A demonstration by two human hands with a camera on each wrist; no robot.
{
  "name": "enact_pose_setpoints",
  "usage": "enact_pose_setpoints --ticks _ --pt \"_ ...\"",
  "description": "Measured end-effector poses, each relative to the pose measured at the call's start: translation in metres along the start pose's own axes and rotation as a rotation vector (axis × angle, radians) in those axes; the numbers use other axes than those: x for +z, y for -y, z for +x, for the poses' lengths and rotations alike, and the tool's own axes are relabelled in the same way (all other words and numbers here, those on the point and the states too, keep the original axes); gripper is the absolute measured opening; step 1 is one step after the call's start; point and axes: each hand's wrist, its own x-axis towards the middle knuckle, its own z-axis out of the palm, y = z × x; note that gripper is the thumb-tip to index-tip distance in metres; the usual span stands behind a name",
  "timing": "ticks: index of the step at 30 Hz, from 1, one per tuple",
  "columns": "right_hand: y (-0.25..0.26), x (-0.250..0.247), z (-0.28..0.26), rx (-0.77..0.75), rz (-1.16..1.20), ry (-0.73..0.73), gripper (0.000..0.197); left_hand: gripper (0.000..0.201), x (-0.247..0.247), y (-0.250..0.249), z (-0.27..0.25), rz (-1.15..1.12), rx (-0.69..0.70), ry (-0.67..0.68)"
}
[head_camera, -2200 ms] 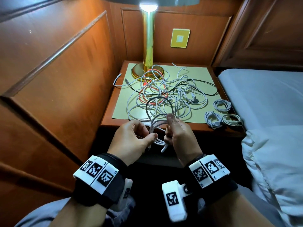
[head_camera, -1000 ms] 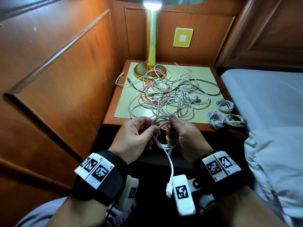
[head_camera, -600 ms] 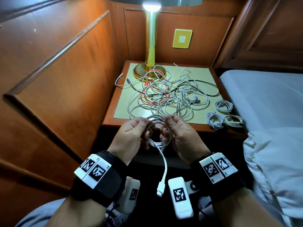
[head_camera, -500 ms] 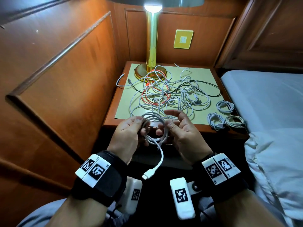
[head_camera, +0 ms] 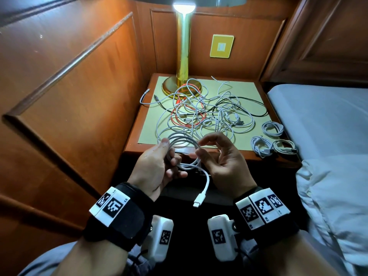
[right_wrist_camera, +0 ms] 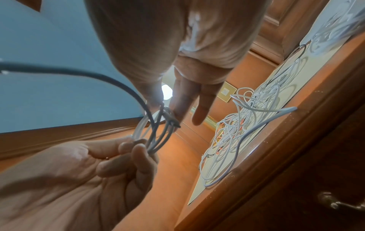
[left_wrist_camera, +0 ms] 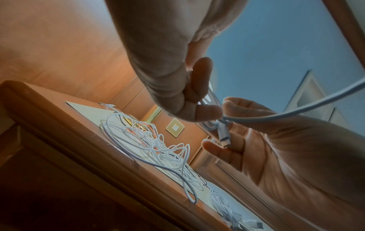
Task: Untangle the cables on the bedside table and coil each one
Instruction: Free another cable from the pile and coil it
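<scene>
A white cable (head_camera: 184, 139) is wound into a small coil in front of the bedside table (head_camera: 256, 155). My left hand (head_camera: 171, 156) grips the coil's left side, seen as several loops (right_wrist_camera: 156, 134) in the right wrist view. At the coil's right side my right hand (head_camera: 199, 152) pinches it between thumb and forefinger, other fingers spread. The loose tail hangs down to a white connector (head_camera: 199, 200). A second plug (left_wrist_camera: 224, 136) lies over my right palm. A tangle of white, red and black cables (head_camera: 205, 114) covers the table mat.
Three coiled white cables (head_camera: 272, 128) (head_camera: 260, 147) (head_camera: 284, 146) lie at the table's front right corner. A brass lamp (head_camera: 182, 56) stands at the back of the table. Wood panelling is close on the left, and a bed (head_camera: 318, 116) on the right.
More of the white cable has been wound into the coil, so the hanging tail is shorter. The tail's connector swung back to the right. My right hand's outer fingers have spread.
</scene>
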Motion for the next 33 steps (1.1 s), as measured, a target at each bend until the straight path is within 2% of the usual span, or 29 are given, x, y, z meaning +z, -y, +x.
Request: enact_pose_setpoints --ticks 3,7,11,15,19,22,26,30,33 --pt "-0.003 -0.001 0.001 -0.046 0.005 0.031 0.011 0.041 0.001 -0.002 0.001 -0.044 -0.004 -0.024" --pt "-0.004 -0.002 -0.002 -0.118 -0.090 0.149 0.036 0.039 0.001 -0.007 0.001 -0.162 0.003 -0.061" --pt "-0.001 0.000 -0.004 -0.052 -0.102 0.198 0.023 0.039 0.000 -0.008 0.002 -0.194 0.006 -0.071" --pt "-0.001 0.005 -0.001 -0.044 -0.011 0.073 0.014 0.038 0.000 -0.006 0.003 -0.173 0.015 -0.061" --pt "-0.007 0.009 0.000 0.061 0.061 -0.067 0.024 0.036 0.002 -0.003 -0.001 -0.082 -0.025 0.050" --pt "-0.006 0.014 0.001 0.070 0.082 -0.168 0.016 0.036 0.003 -0.001 -0.001 -0.047 -0.027 0.093" --pt "-0.010 0.015 0.002 0.078 0.113 -0.307 0.031 0.038 0.005 -0.001 -0.003 0.016 -0.022 0.106" --pt "-0.009 0.013 0.001 0.035 -0.089 -0.328 0.017 0.031 0.003 0.001 -0.003 0.136 0.032 0.171" --pt "-0.010 0.010 0.002 0.089 -0.137 -0.290 0.008 0.018 -0.001 0.004 -0.002 0.274 0.137 0.175"
